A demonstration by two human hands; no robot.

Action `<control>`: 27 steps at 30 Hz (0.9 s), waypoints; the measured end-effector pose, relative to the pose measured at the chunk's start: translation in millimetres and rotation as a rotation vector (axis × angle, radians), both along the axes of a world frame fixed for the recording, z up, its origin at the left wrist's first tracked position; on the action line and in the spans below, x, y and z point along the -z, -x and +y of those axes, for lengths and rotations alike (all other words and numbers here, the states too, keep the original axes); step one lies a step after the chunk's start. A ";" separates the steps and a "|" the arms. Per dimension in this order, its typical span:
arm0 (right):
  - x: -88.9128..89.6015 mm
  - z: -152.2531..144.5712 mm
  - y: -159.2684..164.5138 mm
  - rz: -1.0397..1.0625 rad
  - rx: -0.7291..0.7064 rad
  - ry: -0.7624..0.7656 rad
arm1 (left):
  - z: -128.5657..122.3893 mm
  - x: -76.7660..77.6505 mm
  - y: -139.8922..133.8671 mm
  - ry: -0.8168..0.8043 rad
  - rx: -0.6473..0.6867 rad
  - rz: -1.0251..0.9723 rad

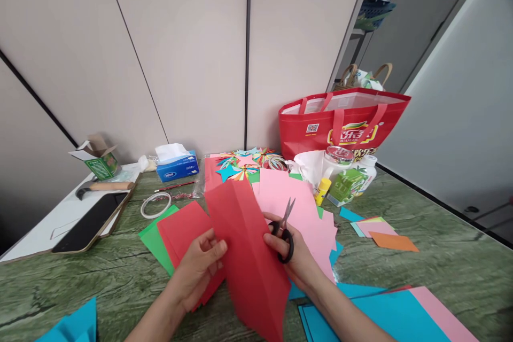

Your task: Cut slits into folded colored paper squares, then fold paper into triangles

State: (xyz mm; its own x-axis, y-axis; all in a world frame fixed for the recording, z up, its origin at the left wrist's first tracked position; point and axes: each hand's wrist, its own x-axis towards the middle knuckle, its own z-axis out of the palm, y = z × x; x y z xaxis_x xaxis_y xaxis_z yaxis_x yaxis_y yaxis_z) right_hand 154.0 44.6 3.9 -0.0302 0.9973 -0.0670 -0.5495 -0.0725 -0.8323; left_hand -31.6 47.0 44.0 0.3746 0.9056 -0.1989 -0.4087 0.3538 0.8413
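A creased sheet of red paper point(248, 251) is held up between my two hands in the middle of the head view. My left hand point(200, 264) pinches its left edge between thumb and fingers. At the right edge, my right hand point(290, 251) grips the paper while also carrying a pair of scissors point(286, 227) with black handles. The scissor blades point upward, slightly apart. Below the held sheet lie more red sheets point(182, 230) over green paper point(154, 243). Pink sheets point(288, 197) spread out behind my right hand.
Blue sheets point(385, 315) lie front right, folded blue paper point(76, 323) front left. A white tape roll point(155, 206), tissue box point(176, 165) and phone point(90, 224) stand or lie left. At the back right are a red bag point(308, 139), yellow glue stick point(322, 191) and jars. Orange paper point(395, 241) lies right.
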 end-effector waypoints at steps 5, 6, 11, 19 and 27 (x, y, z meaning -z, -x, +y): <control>4.4 6.5 -6.4 0.010 0.225 -0.003 | 1.1 -6.9 4.7 0.029 -0.009 0.003; 5.1 7.2 -7.4 0.010 0.241 -0.004 | 0.5 -8.0 4.6 0.018 0.010 0.030; 6.2 12.6 -19.1 -0.043 0.347 0.011 | 3.1 -8.6 7.3 -0.031 -0.070 0.196; 6.9 20.2 -34.0 -0.033 0.439 0.044 | 13.2 -14.9 17.6 0.026 -0.150 0.214; 2.8 17.3 -32.1 -0.118 0.452 0.016 | 8.5 -10.0 11.1 0.116 -0.085 0.220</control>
